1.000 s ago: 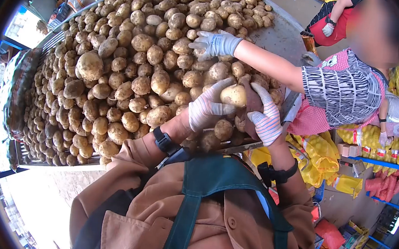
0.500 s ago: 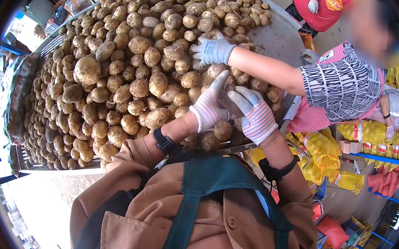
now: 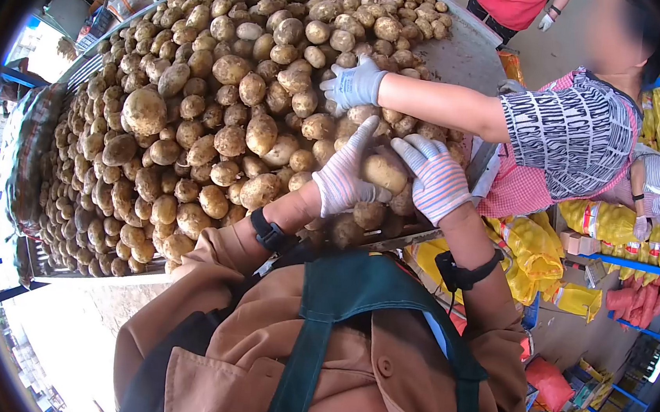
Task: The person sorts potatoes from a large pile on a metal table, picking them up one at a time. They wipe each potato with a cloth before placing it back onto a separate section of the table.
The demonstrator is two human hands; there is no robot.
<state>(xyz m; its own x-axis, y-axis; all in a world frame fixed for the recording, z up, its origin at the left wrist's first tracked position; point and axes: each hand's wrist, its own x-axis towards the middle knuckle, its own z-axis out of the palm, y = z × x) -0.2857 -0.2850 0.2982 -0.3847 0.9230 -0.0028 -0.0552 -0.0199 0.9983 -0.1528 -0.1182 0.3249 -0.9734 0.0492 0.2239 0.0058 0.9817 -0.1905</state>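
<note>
A pale potato [image 3: 385, 173] lies between my two hands at the near edge of the heap. My left hand [image 3: 343, 174], in a striped knit glove, cups its left side, index finger pointing up and thumb below. From the right, my gloved right hand [image 3: 440, 183] closes on the same potato with bent fingers at its upper edge. Darker potatoes [image 3: 368, 214] lie just under my hands. Close above them, another person's gloved hand [image 3: 354, 84] rests on the heap.
A large potato heap [image 3: 196, 116] covers the metal table [image 3: 456, 60]. The other person [image 3: 571, 141] stands at the right, arm reaching across. Farther back is a person in red [image 3: 508, 10]. Yellow net sacks [image 3: 530, 247] and red sacks [image 3: 640, 300] are to the right.
My right hand has shifted slightly right, and the gap between my hands has widened, showing the pale potato. The person in red has moved to the left.
</note>
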